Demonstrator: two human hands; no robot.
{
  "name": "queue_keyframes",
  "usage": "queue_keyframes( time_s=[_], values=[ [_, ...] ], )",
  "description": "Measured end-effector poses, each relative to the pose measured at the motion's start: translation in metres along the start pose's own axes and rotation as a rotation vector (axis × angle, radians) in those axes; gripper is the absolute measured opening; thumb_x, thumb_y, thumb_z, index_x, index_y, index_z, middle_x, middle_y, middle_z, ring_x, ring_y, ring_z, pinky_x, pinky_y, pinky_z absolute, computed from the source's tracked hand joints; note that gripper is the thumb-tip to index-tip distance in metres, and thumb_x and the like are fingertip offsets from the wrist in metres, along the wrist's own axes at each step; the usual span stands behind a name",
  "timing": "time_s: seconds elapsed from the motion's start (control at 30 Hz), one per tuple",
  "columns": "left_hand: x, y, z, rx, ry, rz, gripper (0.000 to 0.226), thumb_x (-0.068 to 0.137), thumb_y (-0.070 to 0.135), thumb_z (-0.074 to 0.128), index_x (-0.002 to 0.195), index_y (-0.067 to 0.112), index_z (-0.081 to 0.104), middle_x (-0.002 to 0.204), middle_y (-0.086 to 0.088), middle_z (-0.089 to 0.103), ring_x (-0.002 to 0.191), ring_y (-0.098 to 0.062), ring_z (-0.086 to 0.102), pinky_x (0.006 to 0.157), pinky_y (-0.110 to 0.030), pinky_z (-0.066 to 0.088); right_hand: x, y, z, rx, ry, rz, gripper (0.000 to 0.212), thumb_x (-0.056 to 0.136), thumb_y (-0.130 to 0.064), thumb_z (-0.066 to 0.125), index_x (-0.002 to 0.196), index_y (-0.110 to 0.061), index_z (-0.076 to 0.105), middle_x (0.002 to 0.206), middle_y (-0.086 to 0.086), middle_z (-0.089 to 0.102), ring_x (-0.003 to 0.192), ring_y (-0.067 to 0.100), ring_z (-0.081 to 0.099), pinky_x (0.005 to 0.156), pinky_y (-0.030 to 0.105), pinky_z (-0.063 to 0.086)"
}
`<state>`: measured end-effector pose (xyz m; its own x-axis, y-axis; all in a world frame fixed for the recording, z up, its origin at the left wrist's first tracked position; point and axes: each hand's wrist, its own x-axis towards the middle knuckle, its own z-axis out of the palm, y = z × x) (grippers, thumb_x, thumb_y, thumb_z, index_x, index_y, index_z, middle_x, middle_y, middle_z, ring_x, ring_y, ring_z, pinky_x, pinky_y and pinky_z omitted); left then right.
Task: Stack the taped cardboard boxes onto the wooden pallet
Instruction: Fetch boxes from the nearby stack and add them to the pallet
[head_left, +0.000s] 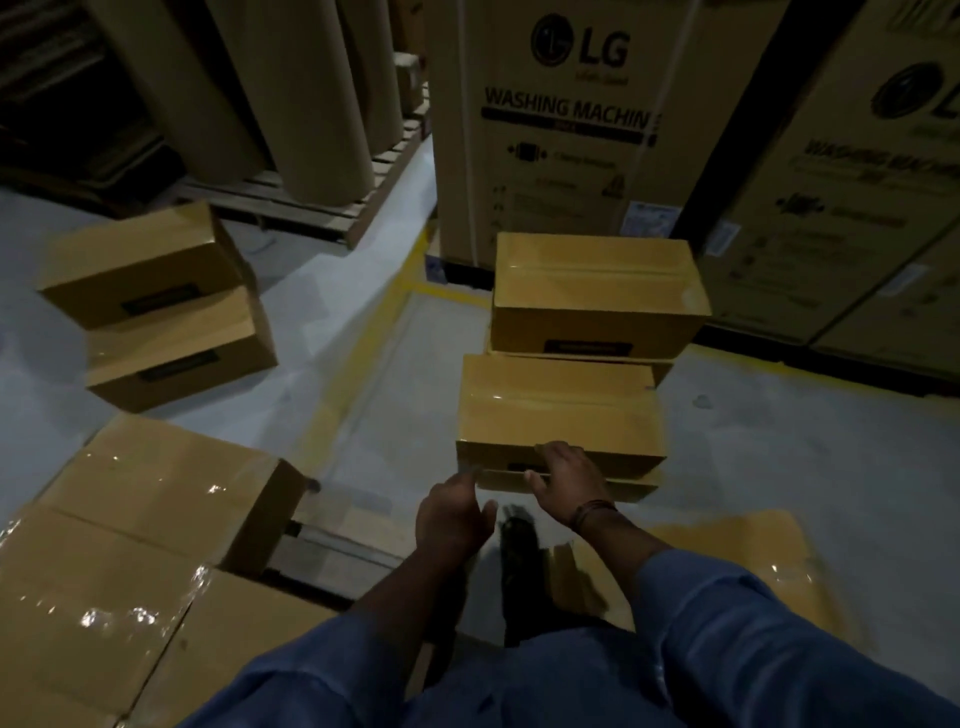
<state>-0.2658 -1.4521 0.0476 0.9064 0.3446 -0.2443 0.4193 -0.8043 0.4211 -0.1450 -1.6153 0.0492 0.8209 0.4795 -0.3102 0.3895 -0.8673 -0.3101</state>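
Hands: two, left hand (454, 514) and right hand (563, 478)
Small taped boxes standing on the floor: four, left stack top (140, 260), left stack bottom (182, 353), far box (597, 291), near box (558, 415)
Wrapped boxes at lower left: at least three (156, 483), edges cut off
Washing machine cartons: two, (561, 119) and (852, 197)
Paper rolls: about three (306, 88)
Pallets: one (291, 202), under the rolls

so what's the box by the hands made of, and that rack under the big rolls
Nearest box: brown corrugated cardboard by the look, with a glossy clear tape strip along the top seam catching light. Pallet under the rolls: apparently raw, unpainted wood slats, pale and matte.
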Motion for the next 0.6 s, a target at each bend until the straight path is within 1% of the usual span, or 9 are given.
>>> queue_keyframes(
  time_s=[0.1,0.27,0.33,0.4,0.47,0.53,0.6],
  values=[
    [0.049,0.007,-0.003,-0.017,-0.045,-0.038,0.064,0.092,0.051,0.063,0.15,0.028,0.048,0.134,-0.002,0.067,0.117,-0.028,0.065,0.093,-0.038,0.055,0.049,0.015,-0.014,0.026,-0.024,0.021,0.056,0.099,-0.047,0.052,0.148,-0.021,0.046,0.151,0.004,0.047,0.136,0.027,0.041,0.112,0.041,0.037],
    [0.116,0.017,-0.009,-0.025,-0.139,-0.12,0.064,0.091,0.054,0.061,0.148,0.03,0.05,0.132,-0.001,0.068,0.12,-0.026,0.064,0.092,-0.037,0.055,0.109,0.043,-0.021,0.021,-0.09,0.021,0.053,0.099,-0.045,0.052,0.146,-0.02,0.049,0.148,0.005,0.05,0.132,0.03,0.045,0.108,0.042,0.039],
    [0.133,0.018,-0.007,-0.016,-0.167,-0.145,0.062,0.092,0.053,0.062,0.148,0.03,0.05,0.131,-0.002,0.068,0.12,-0.027,0.063,0.093,-0.037,0.055,0.12,0.058,-0.02,0.026,-0.15,0.031,0.054,0.101,-0.046,0.05,0.149,-0.021,0.045,0.151,0.005,0.046,0.135,0.032,0.041,0.109,0.043,0.037],
    [0.142,0.019,-0.001,0.004,-0.179,-0.125,0.057,0.093,0.052,0.063,0.145,0.031,0.053,0.127,-0.004,0.07,0.117,-0.028,0.065,0.091,-0.037,0.056,0.123,0.072,-0.02,0.048,-0.207,0.058,0.056,0.103,-0.045,0.049,0.152,-0.019,0.042,0.155,0.006,0.04,0.139,0.033,0.036,0.111,0.047,0.034],
    [0.147,0.023,0.005,0.036,-0.209,-0.079,0.055,0.092,0.05,0.064,0.143,0.031,0.054,0.126,-0.003,0.071,0.115,-0.027,0.066,0.09,-0.037,0.056,0.123,0.089,-0.019,0.107,-0.225,0.126,0.057,0.104,-0.044,0.049,0.153,-0.016,0.04,0.157,0.008,0.037,0.142,0.035,0.034,0.113,0.05,0.033],
    [0.146,0.032,0.006,0.033,-0.248,-0.047,0.059,0.091,0.05,0.066,0.144,0.028,0.054,0.13,-0.002,0.07,0.118,-0.026,0.066,0.094,-0.036,0.055,0.118,0.104,-0.016,0.144,-0.2,0.192,0.058,0.104,-0.046,0.049,0.152,-0.014,0.041,0.156,0.01,0.038,0.14,0.035,0.036,0.113,0.048,0.034],
    [0.148,0.046,0.013,0.053,-0.302,0.011,0.061,0.093,0.049,0.067,0.148,0.027,0.052,0.136,-0.001,0.066,0.122,-0.024,0.063,0.096,-0.036,0.054,0.106,0.122,-0.009,0.187,-0.167,0.296,0.06,0.103,-0.05,0.047,0.152,-0.015,0.041,0.155,0.01,0.04,0.14,0.033,0.038,0.112,0.044,0.035]
  ],
)
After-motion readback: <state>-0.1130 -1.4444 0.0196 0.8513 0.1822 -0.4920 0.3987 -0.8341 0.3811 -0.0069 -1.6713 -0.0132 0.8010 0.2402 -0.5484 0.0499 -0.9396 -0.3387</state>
